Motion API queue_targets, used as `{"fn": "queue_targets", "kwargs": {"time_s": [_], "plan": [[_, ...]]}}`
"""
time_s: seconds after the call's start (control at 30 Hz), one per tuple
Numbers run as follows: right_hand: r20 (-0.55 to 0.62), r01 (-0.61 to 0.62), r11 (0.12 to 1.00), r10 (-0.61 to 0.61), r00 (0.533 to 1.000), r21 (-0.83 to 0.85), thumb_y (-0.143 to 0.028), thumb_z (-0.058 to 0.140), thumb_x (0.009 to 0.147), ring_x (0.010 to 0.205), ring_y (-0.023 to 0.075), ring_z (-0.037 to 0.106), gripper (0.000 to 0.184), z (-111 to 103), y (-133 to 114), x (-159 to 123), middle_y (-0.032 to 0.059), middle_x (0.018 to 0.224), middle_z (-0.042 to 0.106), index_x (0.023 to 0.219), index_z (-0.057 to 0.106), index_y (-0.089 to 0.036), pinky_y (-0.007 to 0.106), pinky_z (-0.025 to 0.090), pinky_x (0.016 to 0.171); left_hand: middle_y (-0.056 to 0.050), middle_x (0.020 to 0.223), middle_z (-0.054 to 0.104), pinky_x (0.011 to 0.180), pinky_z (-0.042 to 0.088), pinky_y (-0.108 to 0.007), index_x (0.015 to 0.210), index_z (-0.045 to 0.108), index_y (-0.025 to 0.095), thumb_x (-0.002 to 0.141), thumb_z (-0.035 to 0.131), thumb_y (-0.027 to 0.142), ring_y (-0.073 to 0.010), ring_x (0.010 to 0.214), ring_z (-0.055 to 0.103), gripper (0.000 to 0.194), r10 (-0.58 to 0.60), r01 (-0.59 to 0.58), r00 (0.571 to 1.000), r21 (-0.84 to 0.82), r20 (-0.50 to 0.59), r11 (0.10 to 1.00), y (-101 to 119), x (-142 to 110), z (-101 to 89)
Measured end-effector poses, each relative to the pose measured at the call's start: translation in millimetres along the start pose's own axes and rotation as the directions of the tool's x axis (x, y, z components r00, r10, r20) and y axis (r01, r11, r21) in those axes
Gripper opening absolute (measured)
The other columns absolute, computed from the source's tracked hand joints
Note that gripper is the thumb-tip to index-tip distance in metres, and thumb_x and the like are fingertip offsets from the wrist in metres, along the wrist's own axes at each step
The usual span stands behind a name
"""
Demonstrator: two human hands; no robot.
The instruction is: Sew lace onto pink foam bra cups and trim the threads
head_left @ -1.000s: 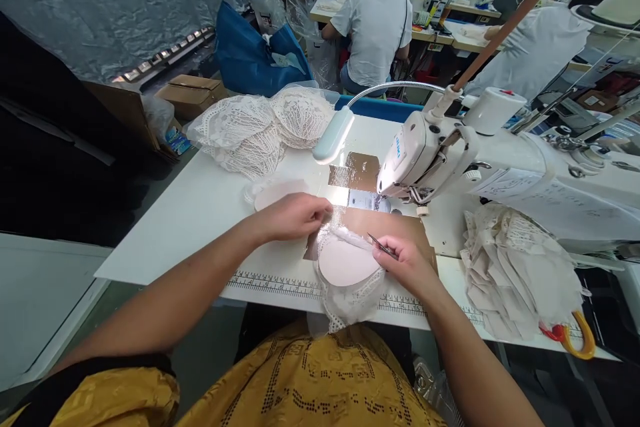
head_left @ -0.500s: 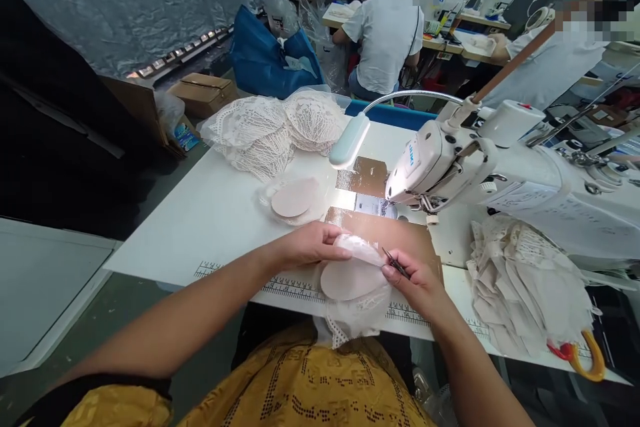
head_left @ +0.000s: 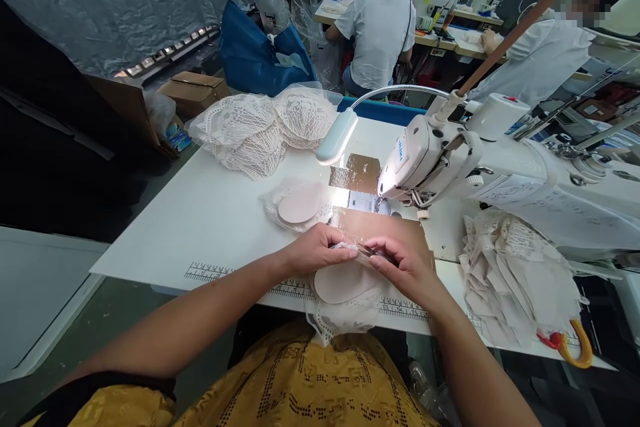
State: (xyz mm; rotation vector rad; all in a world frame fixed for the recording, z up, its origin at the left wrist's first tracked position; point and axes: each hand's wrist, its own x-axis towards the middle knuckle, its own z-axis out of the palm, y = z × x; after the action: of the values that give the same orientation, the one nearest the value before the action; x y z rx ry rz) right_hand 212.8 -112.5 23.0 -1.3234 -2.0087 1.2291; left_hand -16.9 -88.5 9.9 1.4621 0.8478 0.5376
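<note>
My left hand pinches the edge of a white lace bra cup between thumb and fingers. The cup's pale oval pad lies below, and its lace edging hangs over the table's front edge. In my right hand is a pair of small dark thread snips, their points at the lace beside my left fingertips. Both hands almost meet, and the fingers hide part of the edge. Another lace piece with an oval pad lies beyond my left hand.
A white sewing machine and lamp stand ahead. Lace cups are heaped at the back left. Stacked lace pieces and an orange handle lie right. Two co-workers in white sit beyond.
My right hand has moved left and brought the snips to the lace by my left fingers. The held edge has folded down between my hands. The camera view has shifted slightly.
</note>
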Motion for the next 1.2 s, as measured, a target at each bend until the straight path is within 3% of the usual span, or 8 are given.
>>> {"fn": "queue_targets", "kwargs": {"time_s": [0.27,0.57,0.7,0.8,0.93,1.03,1.13,1.2], "plan": [[-0.013,0.073,0.997,-0.073,0.997,0.003,-0.041,0.057,0.088,0.078,0.0178,0.061,0.023,14.6,-8.5,13.3,0.0033,0.09,0.069,0.097,0.065,-0.022,0.027,0.045,0.067,0.001,0.064,0.049,0.055,0.029,-0.022,0.07,0.066,0.009,0.078,0.065,0.041,-0.0105,0.061,0.042,0.034,-0.007,0.013,0.998,-0.113,0.057,0.993,-4.9,1.3,0.2],[-0.079,0.048,0.997,-0.043,0.996,0.068,-0.038,0.059,0.087,0.073,0.0167,0.06,0.018,21.5,-1.9,14.1,0.0018,0.081,0.068,0.088,0.067,-0.022,0.027,0.045,0.065,0.003,0.057,0.041,0.051,0.023,-0.022,0.058,0.057,0.01,0.076,0.067,0.044,-0.0081,0.055,0.034,0.04,-0.062,0.07,0.997,-0.151,0.053,0.986,-3.0,1.6,1.6],[-0.123,-0.032,0.963,0.067,0.99,0.269,-0.043,0.06,0.085,0.064,0.0139,0.056,0.024,23.9,5.6,15.8,0.0004,0.073,0.063,0.089,0.064,-0.02,0.025,0.043,0.058,0.001,0.064,0.048,0.053,0.029,-0.022,0.069,0.062,0.011,0.079,0.064,0.047,-0.0101,0.06,0.041,0.037,-0.051,0.053,0.998,-0.087,0.029,0.995,-2.7,2.7,2.0],[-0.207,-0.096,0.918,0.188,0.96,0.386,-0.05,0.055,0.086,0.062,0.0133,0.056,0.033,20.0,13.9,15.3,-0.0005,0.073,0.061,0.099,0.059,-0.02,0.025,0.043,0.057,0.003,0.059,0.042,0.05,0.026,-0.022,0.06,0.053,0.013,0.082,0.06,0.052,-0.0086,0.055,0.036,0.045,-0.032,0.027,0.998,0.116,0.045,0.993,7.1,-4.3,-2.3],[-0.333,-0.122,0.986,0.152,0.931,0.11,-0.051,0.061,0.081,0.086,0.0214,0.062,0.05,13.2,17.9,9.3,0.0047,0.093,0.065,0.121,0.054,-0.023,0.032,0.049,0.071,0.002,0.055,0.045,0.051,0.028,-0.023,0.056,0.051,0.015,0.086,0.054,0.052,-0.0095,0.052,0.039,0.048,0.061,-0.025,0.997,0.549,-0.047,0.835,32.2,-18.8,-22.6],[-0.355,-0.068,0.968,-0.022,0.935,-0.24,-0.039,0.061,0.083,0.086,0.0238,0.062,0.041,21.3,8.6,5.2,0.0065,0.095,0.067,0.122,0.058,-0.026,0.034,0.049,0.071,-0.006,0.082,0.065,0.068,0.042,-0.027,0.082,0.067,0.015,0.089,0.049,0.046,-0.0174,0.074,0.057,0.036,0.198,0.02,0.953,0.704,-0.227,0.71,41.4,-14.5,-47.3],[-0.106,0.231,0.865,-0.307,0.946,-0.446,-0.021,0.052,0.085,0.077,0.0204,0.061,0.027,40.4,-7.0,5.8,0.0071,0.093,0.067,0.108,0.065,-0.026,0.029,0.045,0.065,-0.011,0.126,0.057,0.092,0.041,-0.036,0.119,0.06,0.017,0.078,0.057,0.039,-0.0287,0.113,0.051,0.047,0.216,0.132,0.921,0.78,-0.325,0.612,35.2,5.0,-70.4],[0.077,0.368,0.788,-0.382,0.921,-0.494,-0.013,0.048,0.082,0.07,0.0173,0.057,0.025,49.8,-14.4,7.3,0.0069,0.094,0.066,0.094,0.067,-0.025,0.026,0.04,0.058,-0.012,0.125,0.057,0.091,0.041,-0.038,0.123,0.057,0.016,0.072,0.06,0.035,-0.0315,0.113,0.051,0.055,0.087,0.21,0.937,0.742,-0.34,0.636,27.9,17.8,-79.6]]}}
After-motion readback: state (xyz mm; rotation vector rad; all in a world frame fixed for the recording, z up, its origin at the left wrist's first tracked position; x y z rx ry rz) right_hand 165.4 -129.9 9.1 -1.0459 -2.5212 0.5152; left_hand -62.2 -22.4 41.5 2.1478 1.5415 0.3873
